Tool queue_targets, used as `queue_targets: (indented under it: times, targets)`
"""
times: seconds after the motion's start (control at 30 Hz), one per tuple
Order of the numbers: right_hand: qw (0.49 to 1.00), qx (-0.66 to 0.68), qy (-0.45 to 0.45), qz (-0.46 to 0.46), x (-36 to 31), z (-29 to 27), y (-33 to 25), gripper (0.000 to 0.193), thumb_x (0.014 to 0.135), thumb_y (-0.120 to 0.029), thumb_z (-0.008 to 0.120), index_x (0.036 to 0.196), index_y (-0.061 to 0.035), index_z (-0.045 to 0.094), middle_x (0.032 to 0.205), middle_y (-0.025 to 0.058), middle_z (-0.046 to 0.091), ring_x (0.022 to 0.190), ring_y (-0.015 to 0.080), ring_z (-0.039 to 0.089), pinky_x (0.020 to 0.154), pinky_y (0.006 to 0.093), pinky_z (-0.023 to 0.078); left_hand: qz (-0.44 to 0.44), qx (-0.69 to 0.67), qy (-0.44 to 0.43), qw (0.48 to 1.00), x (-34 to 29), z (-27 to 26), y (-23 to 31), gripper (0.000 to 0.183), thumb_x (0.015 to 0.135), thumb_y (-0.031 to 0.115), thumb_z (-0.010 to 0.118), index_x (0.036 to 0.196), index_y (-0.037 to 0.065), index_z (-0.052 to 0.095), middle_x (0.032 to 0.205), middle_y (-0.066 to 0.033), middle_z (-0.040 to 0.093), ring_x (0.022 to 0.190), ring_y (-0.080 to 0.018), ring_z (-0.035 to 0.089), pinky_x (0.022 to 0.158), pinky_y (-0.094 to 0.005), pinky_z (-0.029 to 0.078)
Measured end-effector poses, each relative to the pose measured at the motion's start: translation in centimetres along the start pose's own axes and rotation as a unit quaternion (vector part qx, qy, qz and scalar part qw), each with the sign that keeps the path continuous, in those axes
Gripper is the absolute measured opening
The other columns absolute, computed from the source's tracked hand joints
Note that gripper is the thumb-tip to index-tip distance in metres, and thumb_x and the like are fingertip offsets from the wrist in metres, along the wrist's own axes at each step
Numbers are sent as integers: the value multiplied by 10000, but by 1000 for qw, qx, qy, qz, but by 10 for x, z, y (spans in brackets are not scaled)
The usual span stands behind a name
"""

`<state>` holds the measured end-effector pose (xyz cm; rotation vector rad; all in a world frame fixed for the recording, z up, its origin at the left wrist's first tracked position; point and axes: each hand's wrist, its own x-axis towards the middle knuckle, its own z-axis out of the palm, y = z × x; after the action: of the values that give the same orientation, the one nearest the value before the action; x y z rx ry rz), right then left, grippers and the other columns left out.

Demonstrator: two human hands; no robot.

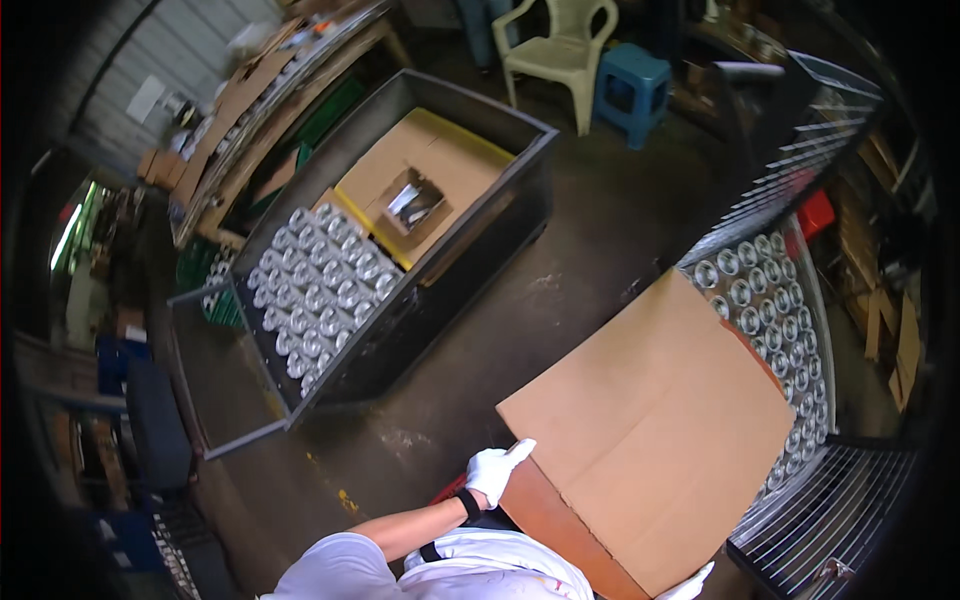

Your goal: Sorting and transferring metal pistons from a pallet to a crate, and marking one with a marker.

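Left hand (pixel 494 470), in a white glove, is closed on the near left corner of a large brown cardboard sheet (pixel 655 420), fingers curled over its edge and the index finger lying along it. The forearm is bare and carries a dark band at the wrist. Right hand (pixel 690 585), also gloved in white, shows only as fingertips at the lower edge of the frame, touching the sheet's near right edge; how far it is closed cannot be told.

The cardboard sheet runs up and to the right from the left-hand grip, lying flat over a wire cage bin (pixel 850 500). A second, darker brown sheet (pixel 545 515) lies under it, showing just below and right of the left hand.

Beyond the far edge of the held sheet, uncovered rows of shiny metal cans (pixel 765 290) stand upright in the cage, packed touching one another, and continue down the sheet's right side.

Well to the upper left of the left hand, across a stained concrete floor (pixel 560 290), stands a dark metal bin (pixel 440 290). Its nearer half holds more metal cans (pixel 320 290) in tight rows; its farther half is covered by flat cardboard (pixel 440 150) with a small open box (pixel 410 205) on top.

Farther off, above the grip, a pale plastic chair (pixel 560 50) stands just beside a blue stool (pixel 632 90).
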<state>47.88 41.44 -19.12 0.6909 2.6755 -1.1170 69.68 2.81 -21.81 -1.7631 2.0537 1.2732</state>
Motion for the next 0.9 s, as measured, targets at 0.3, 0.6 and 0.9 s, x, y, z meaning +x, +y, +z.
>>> queue_targets:
  times: [0.3,0.6,0.9]
  targets:
    - [995,90,-41,1,3,-2,-1,563,956,-447,508,1177,61,607,1163,110,637,1002,218,599,888,337,469,37,-57,9,998,-10,9,-47,178,904,240,565,1064,226,642,645,-88,566,551,-219,539,511,-373,424]
    - [992,117,-53,1,10,-14,20,504,987,-391,484,1124,71,633,1058,97,663,902,188,607,825,327,488,-102,-298,74,946,-39,21,-57,455,823,417,728,631,10,660,493,-94,522,470,-160,396,494,-339,339]
    - [979,105,-163,-59,52,12,7,421,1010,-264,447,1236,69,570,1207,96,608,1080,167,559,965,317,431,7,-154,162,975,-82,52,-98,132,874,94,618,970,93,710,549,-11,485,503,-137,481,500,-306,389]
